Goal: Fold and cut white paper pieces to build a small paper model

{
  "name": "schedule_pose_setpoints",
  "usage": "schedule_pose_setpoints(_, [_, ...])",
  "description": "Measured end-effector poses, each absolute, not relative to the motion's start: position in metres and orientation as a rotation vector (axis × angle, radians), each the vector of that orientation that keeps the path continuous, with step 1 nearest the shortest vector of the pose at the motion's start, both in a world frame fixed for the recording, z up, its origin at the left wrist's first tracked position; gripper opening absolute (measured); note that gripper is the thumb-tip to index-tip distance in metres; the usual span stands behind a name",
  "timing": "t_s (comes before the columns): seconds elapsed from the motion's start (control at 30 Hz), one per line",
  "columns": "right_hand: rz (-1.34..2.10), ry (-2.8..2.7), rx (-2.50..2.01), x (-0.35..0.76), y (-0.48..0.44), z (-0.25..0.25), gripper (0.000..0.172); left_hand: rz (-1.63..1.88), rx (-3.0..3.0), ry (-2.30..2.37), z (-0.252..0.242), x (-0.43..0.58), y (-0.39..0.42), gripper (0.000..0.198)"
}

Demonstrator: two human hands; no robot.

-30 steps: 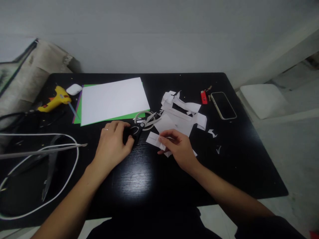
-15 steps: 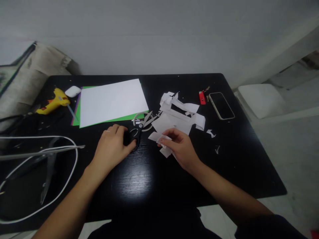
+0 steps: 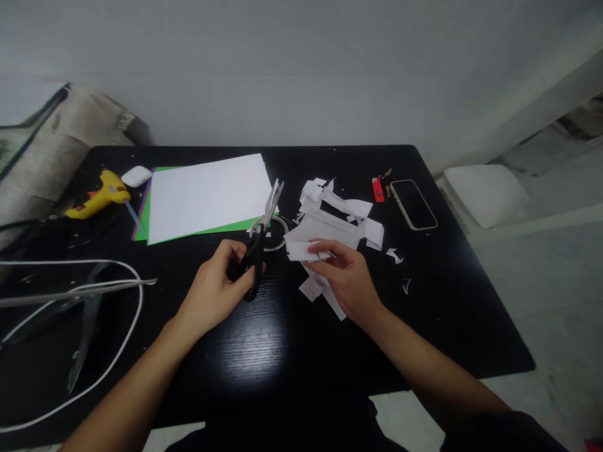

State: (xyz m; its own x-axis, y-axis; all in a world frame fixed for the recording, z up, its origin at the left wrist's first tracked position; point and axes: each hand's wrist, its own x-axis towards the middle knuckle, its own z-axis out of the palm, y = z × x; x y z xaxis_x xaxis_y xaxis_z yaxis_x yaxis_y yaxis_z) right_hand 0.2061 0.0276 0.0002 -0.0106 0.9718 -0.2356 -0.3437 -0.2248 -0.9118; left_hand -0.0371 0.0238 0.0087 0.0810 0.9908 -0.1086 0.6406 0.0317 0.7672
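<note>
My left hand (image 3: 219, 276) grips the black handles of a pair of scissors (image 3: 259, 248), whose blades point up and away over the table. Between the thumb and fingers of my right hand (image 3: 346, 276) is a small piece of white paper (image 3: 301, 251). Several white paper scraps (image 3: 330, 223) lie in a heap just beyond that hand, and a few strips show beneath it. A round ring-shaped roll (image 3: 282, 233) lies behind the scissors, partly covered by them.
White sheets (image 3: 207, 201) rest on green sheets (image 3: 226, 226) at the back. A yellow glue gun (image 3: 101, 194) and white case (image 3: 136, 176) stand left, above a looped white cable (image 3: 136, 314). A red lighter (image 3: 377, 189) and phone (image 3: 414, 205) lie right on the black table (image 3: 424, 333).
My left hand has picked up the scissors from the table, and their blades have swung upward. My right hand has turned the held paper flatter.
</note>
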Motion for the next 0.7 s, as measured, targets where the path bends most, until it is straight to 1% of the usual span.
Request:
schedule_pose_setpoints(0.07, [1.518,-0.773,-1.103,0.207,0.028,0.003,0.020,0.676,1.659,1.633,0.005,-0.035,0.023,0.039])
schedule_pose_setpoints(0.17, [1.519,-0.734,-1.097,0.207,0.028,0.005,0.009,0.688,1.672,1.636,0.004,-0.033,0.022,0.043])
schedule_pose_setpoints(0.23, [1.485,-0.741,-1.117,0.207,0.028,0.006,0.009,0.682,1.685,1.639,0.006,-0.032,0.022,0.043])
schedule_pose_setpoints(0.4, [1.490,-0.693,-1.125,0.208,0.031,0.006,0.041,0.600,1.754,1.652,0.015,-0.028,0.019,0.047])
schedule_pose_setpoints(0.47, [1.521,-0.657,-1.126,0.208,0.032,0.006,0.046,0.569,1.779,1.645,0.017,-0.027,0.018,0.048])
schedule_pose_setpoints(0.7, [1.635,-0.525,-1.051,0.210,0.034,0.009,0.030,0.565,1.819,1.650,0.014,-0.026,0.019,0.036])
